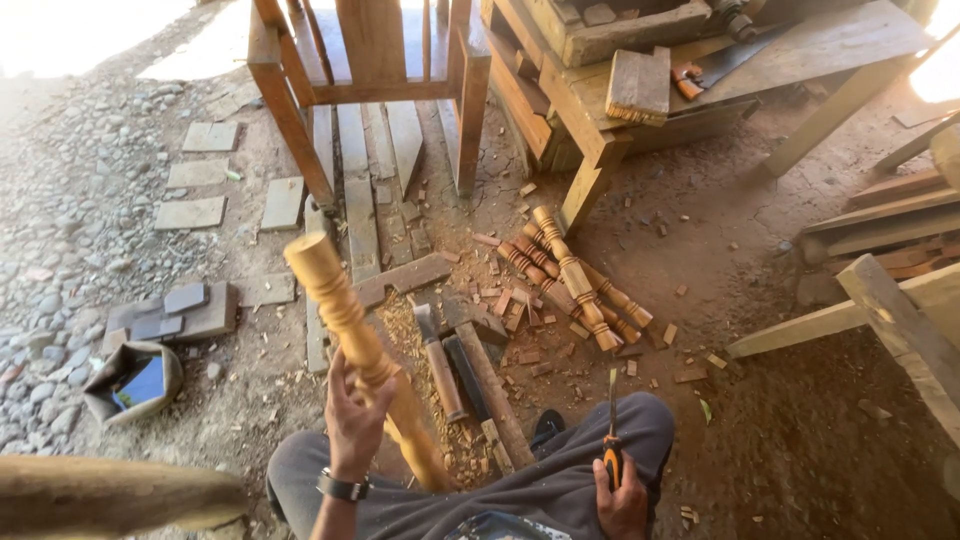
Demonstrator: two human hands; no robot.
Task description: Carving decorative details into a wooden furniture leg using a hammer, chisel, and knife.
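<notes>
My left hand (355,410) grips a turned wooden spindle (340,305) around its middle and holds it tilted, its rounded top end pointing up and to the left. My right hand (622,500) is closed on the orange and black handle of a chisel (611,425), whose narrow blade points up and away from me. I sit on the dirt ground with my grey-trousered legs (560,470) bent below both hands. A wristwatch (343,488) is on my left wrist.
A pile of finished turned spindles (575,285) lies on the ground ahead, amid wood chips. A hammer (437,360) and dark wood pieces lie near my knees. A wooden workbench (700,60) with a handsaw stands at back right, a chair frame (370,70) at back centre, planks on the right.
</notes>
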